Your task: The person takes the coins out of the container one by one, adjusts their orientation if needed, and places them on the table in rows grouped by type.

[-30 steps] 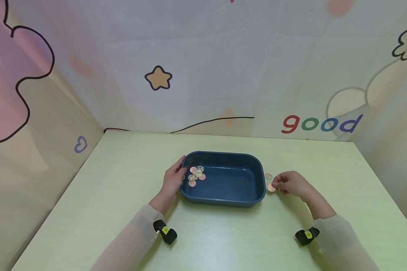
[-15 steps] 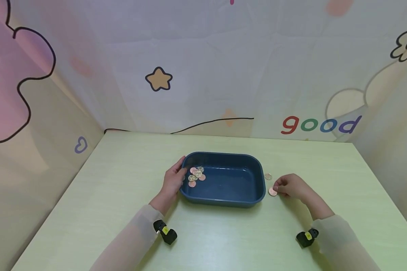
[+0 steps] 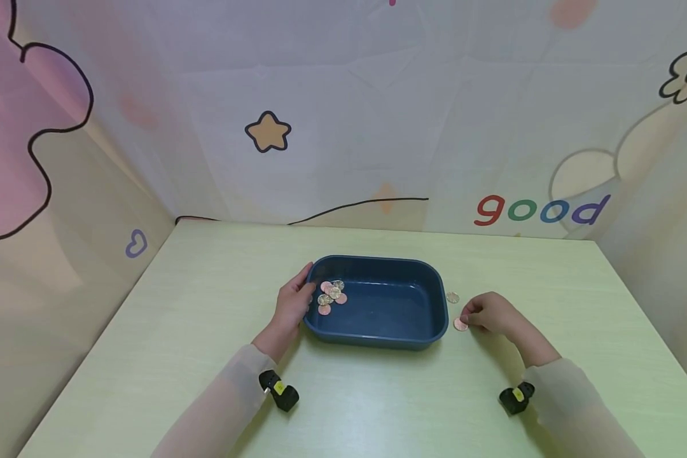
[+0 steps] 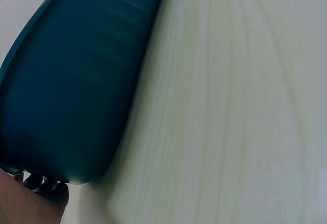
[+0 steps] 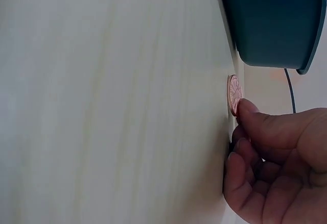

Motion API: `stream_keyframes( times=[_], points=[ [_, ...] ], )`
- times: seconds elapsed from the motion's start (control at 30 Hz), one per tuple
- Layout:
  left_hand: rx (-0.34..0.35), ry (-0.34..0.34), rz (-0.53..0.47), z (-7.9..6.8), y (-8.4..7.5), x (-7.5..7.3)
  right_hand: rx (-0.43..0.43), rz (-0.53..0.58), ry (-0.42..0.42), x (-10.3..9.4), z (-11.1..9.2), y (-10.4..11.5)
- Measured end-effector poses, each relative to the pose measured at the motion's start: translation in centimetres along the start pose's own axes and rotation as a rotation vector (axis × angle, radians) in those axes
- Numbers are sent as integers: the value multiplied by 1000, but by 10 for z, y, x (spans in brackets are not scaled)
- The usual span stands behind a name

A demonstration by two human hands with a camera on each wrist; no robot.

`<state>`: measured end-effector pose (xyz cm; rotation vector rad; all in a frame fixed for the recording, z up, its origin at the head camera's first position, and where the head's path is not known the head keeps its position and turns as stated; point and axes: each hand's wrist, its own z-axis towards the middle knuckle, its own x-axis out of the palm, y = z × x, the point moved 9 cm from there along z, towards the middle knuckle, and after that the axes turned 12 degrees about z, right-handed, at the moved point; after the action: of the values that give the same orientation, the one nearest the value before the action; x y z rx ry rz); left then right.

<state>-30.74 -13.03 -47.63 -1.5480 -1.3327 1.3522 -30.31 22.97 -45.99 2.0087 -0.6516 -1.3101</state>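
A dark blue rectangular basin (image 3: 380, 343) stands on the table. My left hand (image 3: 292, 308) grips its left end, thumb over the rim and the other fingers at the outer wall. Inside, near that end, lies a small cluster of copper and silvery-gold coins (image 3: 334, 293). To the right of the basin, my right hand (image 3: 489, 313) pinches the edge of a copper coin (image 3: 460, 324) between thumb and forefinger, low at the tabletop. In the right wrist view this coin (image 5: 234, 94) is seen nearly edge-on, its other fingers curled beneath the thumb. Another silvery coin (image 3: 453, 297) lies just behind it.
The pale green table (image 3: 343, 407) ends at a printed cloth backdrop (image 3: 343, 127), with further cloth at both sides. A black wrist camera (image 3: 280, 391) sits on the left sleeve, and another wrist camera (image 3: 516, 399) on the right.
The right hand has drawn the copper coin slightly toward the person and away from the basin, then held nearly still. Left hand and basin have stayed put.
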Motion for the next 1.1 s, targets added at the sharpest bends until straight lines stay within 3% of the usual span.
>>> stream_keyframes(
  times=[0.53, 1.1],
  points=[
    [-7, -4, 7, 0, -1, -2, 34, -76, 17, 3, 8, 0],
    [17, 17, -31, 2, -2, 1, 56, -67, 39, 3, 9, -3]
  ],
)
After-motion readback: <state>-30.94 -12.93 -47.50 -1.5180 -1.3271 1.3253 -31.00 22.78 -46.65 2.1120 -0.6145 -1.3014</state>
